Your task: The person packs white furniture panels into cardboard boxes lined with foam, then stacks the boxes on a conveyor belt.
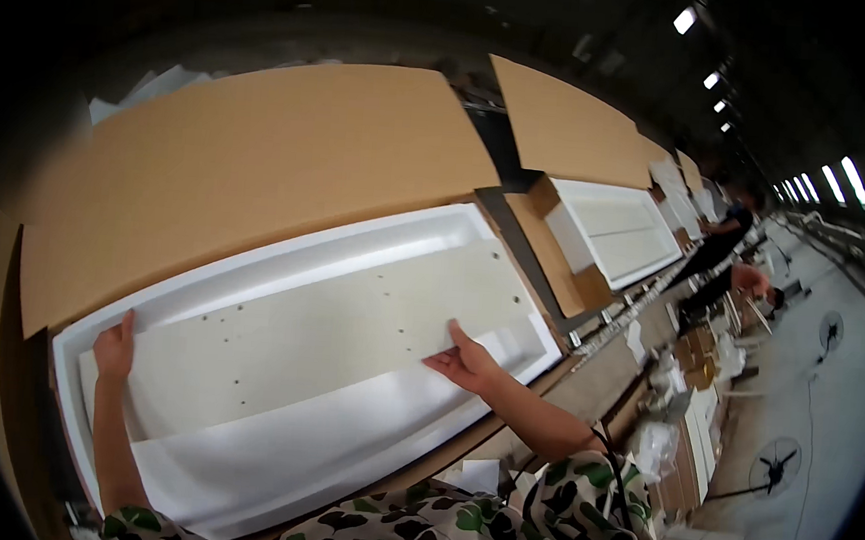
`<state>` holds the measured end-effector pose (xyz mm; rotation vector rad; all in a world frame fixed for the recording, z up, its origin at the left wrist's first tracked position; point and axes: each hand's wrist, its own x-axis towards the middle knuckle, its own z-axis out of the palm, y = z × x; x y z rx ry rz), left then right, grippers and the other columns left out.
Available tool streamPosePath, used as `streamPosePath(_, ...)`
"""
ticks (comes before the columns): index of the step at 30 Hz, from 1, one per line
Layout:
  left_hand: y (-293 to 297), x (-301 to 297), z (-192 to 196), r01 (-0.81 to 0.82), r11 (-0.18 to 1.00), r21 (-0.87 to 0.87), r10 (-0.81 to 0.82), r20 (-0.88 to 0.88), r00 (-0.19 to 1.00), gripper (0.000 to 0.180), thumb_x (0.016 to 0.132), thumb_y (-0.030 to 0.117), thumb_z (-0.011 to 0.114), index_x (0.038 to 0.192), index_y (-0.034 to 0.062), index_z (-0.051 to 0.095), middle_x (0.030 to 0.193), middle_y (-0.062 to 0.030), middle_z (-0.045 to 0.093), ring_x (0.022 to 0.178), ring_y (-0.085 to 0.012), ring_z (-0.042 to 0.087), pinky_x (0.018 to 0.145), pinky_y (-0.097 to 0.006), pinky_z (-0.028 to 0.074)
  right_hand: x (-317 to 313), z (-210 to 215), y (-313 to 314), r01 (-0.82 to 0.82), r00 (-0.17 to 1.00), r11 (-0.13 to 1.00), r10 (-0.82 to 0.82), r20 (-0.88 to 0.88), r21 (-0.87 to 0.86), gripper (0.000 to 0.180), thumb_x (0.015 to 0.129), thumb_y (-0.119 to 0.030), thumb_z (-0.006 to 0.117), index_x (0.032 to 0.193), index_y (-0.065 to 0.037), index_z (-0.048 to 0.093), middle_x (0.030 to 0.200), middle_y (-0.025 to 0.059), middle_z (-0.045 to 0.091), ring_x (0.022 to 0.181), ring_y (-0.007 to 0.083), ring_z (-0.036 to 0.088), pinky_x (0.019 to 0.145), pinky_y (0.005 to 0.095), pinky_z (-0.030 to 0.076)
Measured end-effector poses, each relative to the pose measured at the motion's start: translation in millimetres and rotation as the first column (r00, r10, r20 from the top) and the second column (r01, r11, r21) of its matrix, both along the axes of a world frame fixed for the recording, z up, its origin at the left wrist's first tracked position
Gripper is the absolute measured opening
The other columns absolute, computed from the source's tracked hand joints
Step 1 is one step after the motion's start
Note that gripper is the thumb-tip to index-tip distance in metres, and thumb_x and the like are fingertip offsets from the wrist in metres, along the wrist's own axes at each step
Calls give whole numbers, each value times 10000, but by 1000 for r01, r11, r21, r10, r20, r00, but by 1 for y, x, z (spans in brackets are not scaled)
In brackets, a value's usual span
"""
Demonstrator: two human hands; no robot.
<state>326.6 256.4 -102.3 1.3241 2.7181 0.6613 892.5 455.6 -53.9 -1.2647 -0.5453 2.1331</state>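
Observation:
A long off-white panel (318,332) with several small drilled holes lies tilted in a white foam liner (355,236) inside an opened cardboard box. My left hand (114,350) grips the panel's left end, thumb up, close to the foam wall. At the near long edge, toward the right end, my right hand (464,361) holds the panel with its thumb on top; the other fingers are partly hidden at the edge. White foam or another white surface (310,442) shows below the panel's near edge.
The box's wide cardboard flap (270,148) stands raised behind. To the right, a second open box (616,228) holds a similar panel. Farther along are people (731,231), piled cardboard and plastic wrap (658,446), and a floor fan (774,466).

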Motion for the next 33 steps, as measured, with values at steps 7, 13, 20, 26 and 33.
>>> streamPosePath(7, 1, 93, 34, 283, 918, 279, -254, -135, 958, 225, 773, 231, 674, 781, 16, 610, 847, -172, 591, 827, -354, 557, 769, -419, 444, -14, 0, 7, 92, 995, 990, -95, 26, 102, 477, 945, -386, 396, 1199, 17, 415, 1141, 156, 521, 1033, 252, 547, 939, 399, 445)
streamPosePath(13, -32, 174, 34, 634, 762, -135, -631, -374, 679, 647, 664, 313, 727, 1213, 65, 492, 1340, -182, 370, 1267, -368, 299, 1019, -571, 194, -36, -17, 8, 110, 991, 980, -95, -95, 168, 481, 931, -390, 436, 1215, -3, 406, 1141, 150, 526, 1017, 261, 546, 900, 388, 454)
streamPosePath(20, -31, 136, 18, 640, 749, -173, -618, -532, 579, 649, 734, 475, 604, 1224, 68, 480, 1347, -169, 370, 1242, -354, 333, 993, -551, 249, -34, -12, 8, 38, 999, 984, -41, 14, 172, 438, 919, -407, 449, 1073, 1, 474, 986, 150, 602, 815, 231, 628, 738, 386, 527)
streamPosePath(26, -41, 139, 9, 601, 776, -194, -609, -479, 632, 648, 775, 522, 537, 1230, 65, 475, 1358, -159, 367, 1247, -355, 330, 992, -551, 236, -11, -21, 26, -453, 817, 892, 412, 404, 5, 650, 879, -580, 374, 1027, 45, 477, 894, 174, 613, 744, 261, 636, 621, 391, 539)
streamPosePath(33, -62, 119, 1, 479, 835, -271, -550, -467, 692, 631, 781, 443, 578, 1271, 71, 437, 1378, -172, 336, 1263, -360, 311, 1016, -556, 202, 30, -28, 51, -217, 781, 949, 27, 624, 231, 541, 892, -468, 459, 958, 67, 500, 745, 128, 583, 615, 207, 607, 542, 345, 548)
